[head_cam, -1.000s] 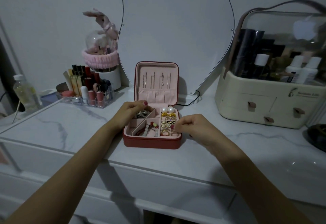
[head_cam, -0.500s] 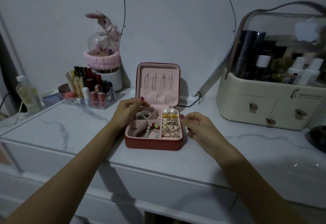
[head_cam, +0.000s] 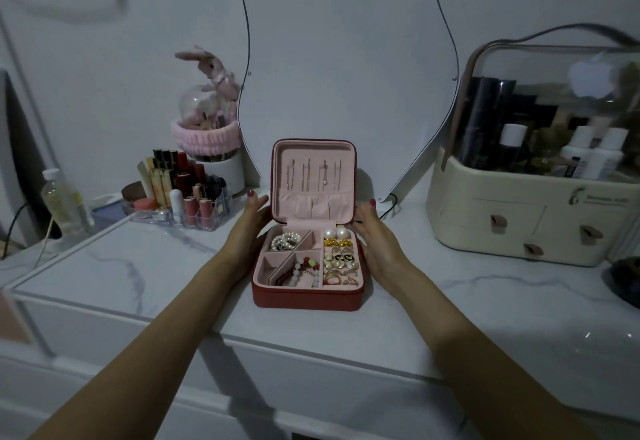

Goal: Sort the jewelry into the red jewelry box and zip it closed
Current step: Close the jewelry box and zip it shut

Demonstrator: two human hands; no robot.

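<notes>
While the red jewelry box [head_cam: 308, 296] sits open at bench [head_cam: 138, 266] centre, its compartments hold the jewelry [head_cam: 339, 259]; sorting looks complete. Left hand [head_cam: 249, 228] at 9 o'clock, right hand [head_cam: 374, 235] at 3 o'clock, fingers straight, flank the lid [head_cam: 313, 176]. Outstanding: closing, zipping.

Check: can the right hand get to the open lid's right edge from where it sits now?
Probably yes. The right hand is beside the red jewelry box, fingers straight and reaching up alongside the lid, fingertips near its lower right edge. Nothing stands between them; the white organizer sits well to the right.
</notes>
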